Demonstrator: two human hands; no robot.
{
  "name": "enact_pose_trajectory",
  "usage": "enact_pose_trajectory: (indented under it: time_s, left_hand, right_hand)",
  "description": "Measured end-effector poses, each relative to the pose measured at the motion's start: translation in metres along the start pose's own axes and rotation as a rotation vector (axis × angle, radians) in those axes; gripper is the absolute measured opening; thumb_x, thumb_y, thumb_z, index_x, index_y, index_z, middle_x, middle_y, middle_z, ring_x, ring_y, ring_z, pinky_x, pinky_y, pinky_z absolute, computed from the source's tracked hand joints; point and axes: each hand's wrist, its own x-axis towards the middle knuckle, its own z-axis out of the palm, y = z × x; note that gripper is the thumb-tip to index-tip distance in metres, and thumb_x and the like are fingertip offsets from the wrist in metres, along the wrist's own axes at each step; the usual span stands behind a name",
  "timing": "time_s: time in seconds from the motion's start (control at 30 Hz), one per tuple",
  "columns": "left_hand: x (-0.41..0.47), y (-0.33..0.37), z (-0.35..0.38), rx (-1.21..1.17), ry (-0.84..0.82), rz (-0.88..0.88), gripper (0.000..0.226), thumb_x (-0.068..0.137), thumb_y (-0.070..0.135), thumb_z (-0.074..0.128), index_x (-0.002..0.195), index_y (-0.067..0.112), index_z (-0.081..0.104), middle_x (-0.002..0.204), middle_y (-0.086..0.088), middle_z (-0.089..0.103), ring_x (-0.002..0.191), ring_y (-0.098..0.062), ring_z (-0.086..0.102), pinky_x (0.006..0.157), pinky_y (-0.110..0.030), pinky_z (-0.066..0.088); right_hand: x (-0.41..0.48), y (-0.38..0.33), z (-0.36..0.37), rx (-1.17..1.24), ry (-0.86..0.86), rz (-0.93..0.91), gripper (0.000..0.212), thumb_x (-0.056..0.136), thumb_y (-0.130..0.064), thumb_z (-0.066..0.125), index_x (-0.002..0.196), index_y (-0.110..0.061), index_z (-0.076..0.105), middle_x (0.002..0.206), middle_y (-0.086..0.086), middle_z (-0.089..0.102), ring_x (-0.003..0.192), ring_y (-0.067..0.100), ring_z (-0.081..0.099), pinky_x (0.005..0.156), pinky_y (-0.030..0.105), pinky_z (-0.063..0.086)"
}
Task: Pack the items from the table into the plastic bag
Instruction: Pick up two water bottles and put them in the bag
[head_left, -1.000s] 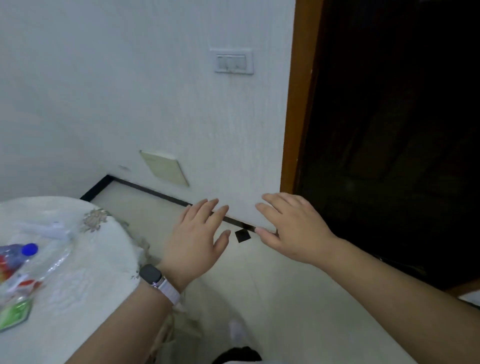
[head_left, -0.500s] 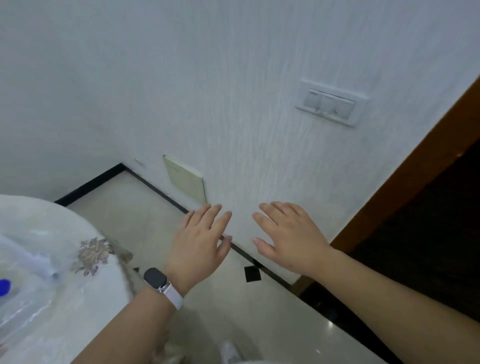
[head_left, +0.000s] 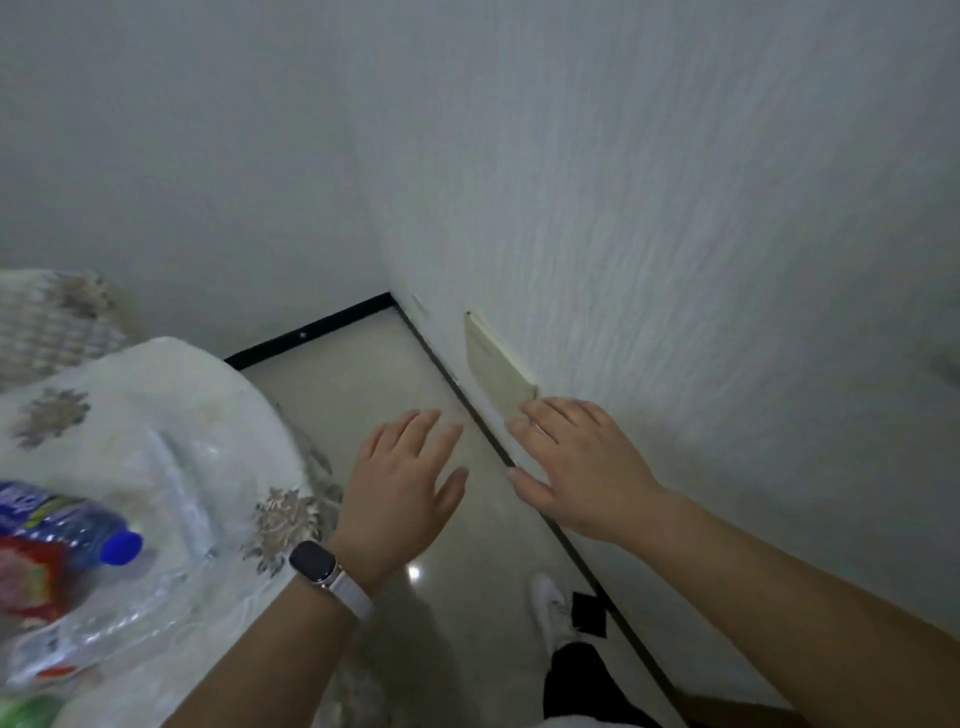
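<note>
Both hands, the left hand (head_left: 402, 488) and the right hand (head_left: 576, 462), are held flat and empty beyond the surface (head_left: 156, 384) edge. Nothing is gripped. A bottle (head_left: 62, 525) is seen in the plastic bag (head_left: 130, 597), probably packed already.

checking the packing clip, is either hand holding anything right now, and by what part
Nothing is held. The left hand and right hand are both open and empty, out over the floor.

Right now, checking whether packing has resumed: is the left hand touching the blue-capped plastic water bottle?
Apart. The head view shows the open left hand over bare floor, well clear of the bottle.
</note>
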Motion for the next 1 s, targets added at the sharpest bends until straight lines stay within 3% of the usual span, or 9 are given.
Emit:
enact_pose_trajectory:
  time_s: [0.37, 0.63, 1.0]
  left_hand:
    - [0.036, -0.06, -0.022, 0.14, 0.041, -0.535, 0.051, 0.091, 0.048, 0.044, 0.132, 0.02, 0.058, 0.134, -0.009, 0.058, 0.123, -0.03, 0.053, 0.101, -0.048, 0.045]
    - [-0.022, -0.094, -0.04, 0.263, 0.061, -0.905, 0.052, 0.09, 0.047, 0.046, 0.13, 0.018, 0.06, 0.131, -0.01, 0.061, 0.118, -0.032, 0.057, 0.096, -0.047, 0.046]
    - [-0.099, -0.193, -0.016, 0.238, 0.149, -1.249, 0.05, 0.085, 0.043, 0.048, 0.121, 0.012, 0.065, 0.12, -0.011, 0.064, 0.108, -0.034, 0.06, 0.087, -0.047, 0.051]
  right_hand:
    - [0.184, 0.012, 0.051, 0.204, -0.034, -0.424, 0.052, 0.089, -0.051, 0.047, 0.123, -0.014, 0.062, 0.129, 0.01, 0.061, 0.113, 0.03, 0.057, 0.095, 0.044, 0.045]
    - [0.247, -0.054, 0.071, 0.28, -0.119, -0.733, 0.051, 0.089, -0.051, 0.042, 0.12, -0.015, 0.063, 0.122, 0.007, 0.064, 0.107, 0.027, 0.059, 0.093, 0.041, 0.045]
    - [0.334, -0.164, 0.127, 0.267, -0.252, -0.943, 0.051, 0.088, -0.051, 0.044, 0.122, -0.017, 0.064, 0.128, 0.005, 0.062, 0.114, 0.026, 0.058, 0.094, 0.04, 0.046]
